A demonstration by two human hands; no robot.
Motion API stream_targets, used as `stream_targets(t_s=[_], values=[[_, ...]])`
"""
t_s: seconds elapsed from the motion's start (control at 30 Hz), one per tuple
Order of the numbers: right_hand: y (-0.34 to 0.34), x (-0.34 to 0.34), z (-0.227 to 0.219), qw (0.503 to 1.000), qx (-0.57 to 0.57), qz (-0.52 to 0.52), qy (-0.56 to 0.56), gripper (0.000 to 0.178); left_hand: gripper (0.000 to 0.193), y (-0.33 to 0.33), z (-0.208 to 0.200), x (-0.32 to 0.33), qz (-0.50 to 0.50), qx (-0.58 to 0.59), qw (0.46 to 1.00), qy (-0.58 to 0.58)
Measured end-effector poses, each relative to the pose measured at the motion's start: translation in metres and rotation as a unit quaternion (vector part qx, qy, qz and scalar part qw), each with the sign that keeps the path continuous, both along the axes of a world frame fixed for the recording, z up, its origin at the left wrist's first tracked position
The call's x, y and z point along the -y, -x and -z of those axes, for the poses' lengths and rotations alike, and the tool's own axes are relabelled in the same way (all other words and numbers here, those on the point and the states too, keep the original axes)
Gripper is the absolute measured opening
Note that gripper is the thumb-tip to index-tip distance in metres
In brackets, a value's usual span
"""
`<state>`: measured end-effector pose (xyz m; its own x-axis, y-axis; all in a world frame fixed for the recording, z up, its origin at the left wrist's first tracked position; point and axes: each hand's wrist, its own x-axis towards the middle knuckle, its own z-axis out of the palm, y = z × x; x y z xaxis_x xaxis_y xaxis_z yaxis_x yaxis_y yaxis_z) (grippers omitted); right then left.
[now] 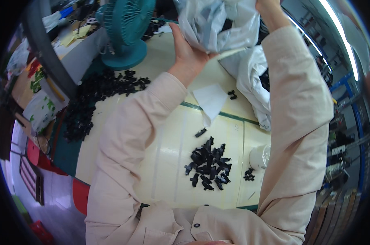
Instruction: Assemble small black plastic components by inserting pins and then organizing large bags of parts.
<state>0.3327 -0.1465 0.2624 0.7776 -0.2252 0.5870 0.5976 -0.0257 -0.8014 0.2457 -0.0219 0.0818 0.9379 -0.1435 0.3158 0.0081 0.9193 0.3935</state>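
Both my arms reach out over the table and hold up a translucent white plastic bag [217, 28] at the top of the view. Its lower left side rests on my left hand [190, 55]; the thumb is up and the fingers run beneath the bag, mostly hidden. At the bag's upper right is my right hand [270, 13], its fingers partly cut off by the frame's edge. Greyish and dark contents show through the plastic. Below lies a pile of small black plastic parts [208, 163], with one loose black part [201, 132] just above it.
A teal fan [125, 32] stands at the far left, near a large spread of black parts [99, 92]. Right of centre are a white sack [250, 77], a white cup [258, 157] and tiny black pieces [249, 174]. A white paper piece [211, 100] lies mid-table.
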Motion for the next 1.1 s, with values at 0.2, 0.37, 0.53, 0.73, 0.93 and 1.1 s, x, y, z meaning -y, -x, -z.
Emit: stream_targets(t_s=[0.2,0.37,0.53,0.73,0.93,1.1], values=[[0.038,0.069,-0.050,1.000,-0.012,-0.004,0.012,0.034,0.083,0.022,-0.063,0.020,0.189,0.272,0.942,0.063],[0.085,0.148,-0.069,0.987,-0.002,0.144,0.077,0.038,0.081,0.054,-0.095,0.062,0.229,0.213,0.950,-0.006],[0.132,0.211,-0.095,0.953,0.020,0.268,0.139,0.043,0.084,0.029,-0.050,0.110,-0.041,0.246,0.869,-0.427],[0.149,0.255,-0.111,0.913,0.033,0.361,0.187,0.049,0.088,-0.003,0.012,0.151,-0.287,0.383,0.445,-0.757],[0.145,0.282,-0.126,0.865,0.042,0.439,0.241,0.054,0.098,-0.053,0.004,0.181,-0.383,0.202,0.503,-0.748],[0.108,0.264,-0.113,0.844,0.036,0.464,0.266,0.059,0.096,-0.083,0.008,0.193,-0.274,0.135,0.495,-0.814]])
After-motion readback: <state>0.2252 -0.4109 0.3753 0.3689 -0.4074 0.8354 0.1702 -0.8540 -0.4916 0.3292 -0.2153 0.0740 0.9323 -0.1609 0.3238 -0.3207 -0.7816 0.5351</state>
